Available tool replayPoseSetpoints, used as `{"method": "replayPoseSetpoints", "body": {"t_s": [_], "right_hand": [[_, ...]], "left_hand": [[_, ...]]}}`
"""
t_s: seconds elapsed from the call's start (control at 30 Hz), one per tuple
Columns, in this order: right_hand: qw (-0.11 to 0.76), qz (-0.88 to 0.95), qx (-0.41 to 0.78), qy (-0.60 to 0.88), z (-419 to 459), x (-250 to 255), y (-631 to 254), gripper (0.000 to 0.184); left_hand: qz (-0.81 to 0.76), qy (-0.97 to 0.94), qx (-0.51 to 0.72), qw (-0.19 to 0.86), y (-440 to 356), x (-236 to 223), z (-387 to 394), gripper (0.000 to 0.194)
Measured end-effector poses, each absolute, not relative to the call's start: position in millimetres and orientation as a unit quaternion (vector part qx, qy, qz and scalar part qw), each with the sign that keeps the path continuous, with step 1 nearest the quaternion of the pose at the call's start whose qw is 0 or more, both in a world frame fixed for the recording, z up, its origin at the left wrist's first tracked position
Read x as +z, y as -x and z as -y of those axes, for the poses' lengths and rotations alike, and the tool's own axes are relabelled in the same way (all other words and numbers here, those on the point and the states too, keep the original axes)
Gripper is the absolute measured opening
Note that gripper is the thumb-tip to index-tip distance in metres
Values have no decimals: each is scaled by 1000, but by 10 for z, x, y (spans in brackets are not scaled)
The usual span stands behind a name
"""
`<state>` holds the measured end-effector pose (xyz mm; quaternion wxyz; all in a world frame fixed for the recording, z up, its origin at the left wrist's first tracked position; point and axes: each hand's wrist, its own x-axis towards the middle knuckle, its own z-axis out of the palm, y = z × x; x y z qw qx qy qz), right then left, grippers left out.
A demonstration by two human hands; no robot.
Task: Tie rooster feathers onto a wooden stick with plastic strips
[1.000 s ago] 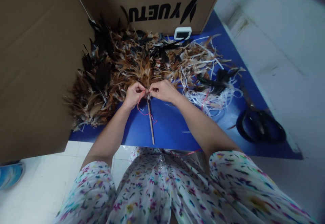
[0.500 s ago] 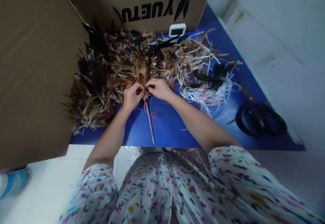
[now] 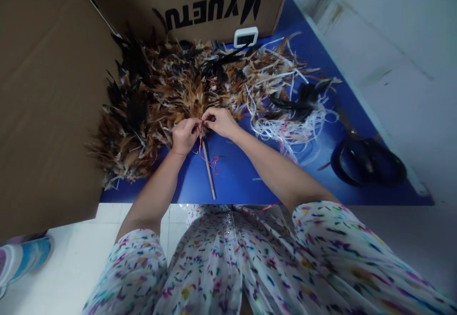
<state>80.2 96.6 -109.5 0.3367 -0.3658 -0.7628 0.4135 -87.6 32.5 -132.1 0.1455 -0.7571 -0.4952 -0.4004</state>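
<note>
My left hand [image 3: 185, 135] and my right hand [image 3: 220, 121] meet at the top of a thin wooden stick [image 3: 209, 172], fingertips pinched close together. A pink-red string [image 3: 214, 161] runs from between the fingers and trails loosely beside the stick onto the blue table. My left hand is closed on the string; my right thumb and fingertips pinch at the same spot, apparently on the string too. Brown feathers [image 3: 191, 91] fan out just beyond the fingertips, around the stick's far end, which they hide.
Black-handled scissors [image 3: 367, 162] lie at the right. White plastic strips [image 3: 289, 132] and black feathers [image 3: 303, 103] are tangled right of my hands. Cardboard [image 3: 46, 105] walls the left and back. A small white digital device [image 3: 245, 37] stands behind the feathers.
The view has shifted slightly. My fingers are still pinched at the stick's top, with my left and right fingertips a little closer together.
</note>
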Motion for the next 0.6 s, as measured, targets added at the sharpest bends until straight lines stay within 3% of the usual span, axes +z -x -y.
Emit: {"method": "replayPoseSetpoints", "body": {"t_s": [0.27,0.5,0.6], "right_hand": [[340,789,415,300,-995,-1113,-815,12],[323,803,377,329,-974,-1107,-793,8],[319,799,389,329,-958,-1096,-804,6]], "left_hand": [[514,743,-410,122,872,-1348,-334,17],[522,738,-422,65,874,-1350,-324,18],[519,735,-427,89,873,-1344,-319,19]]}}
